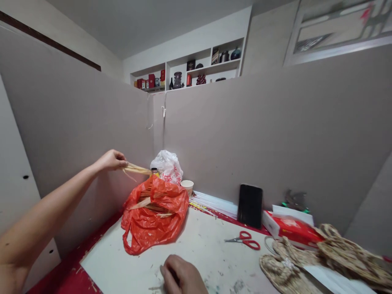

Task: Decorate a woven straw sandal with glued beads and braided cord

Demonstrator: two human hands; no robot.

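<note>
My left hand is raised at the left, its fingers pinched on a bundle of pale dried straw strips. The bundle stretches sideways to just above a crumpled red plastic bag. More tan, flat strips lie in the bag's open mouth. Low in the middle, my right hand rests over the white board with its fingers curled in. Whatever it may hold is hidden. A short straw scrap lies just left of it.
Red-handled scissors lie on the board. Along the wall stand a white plastic bag, a paper cup, a dark phone or tablet and a red tissue box. Woven straw sandals lie at the right. Grey partitions enclose the table.
</note>
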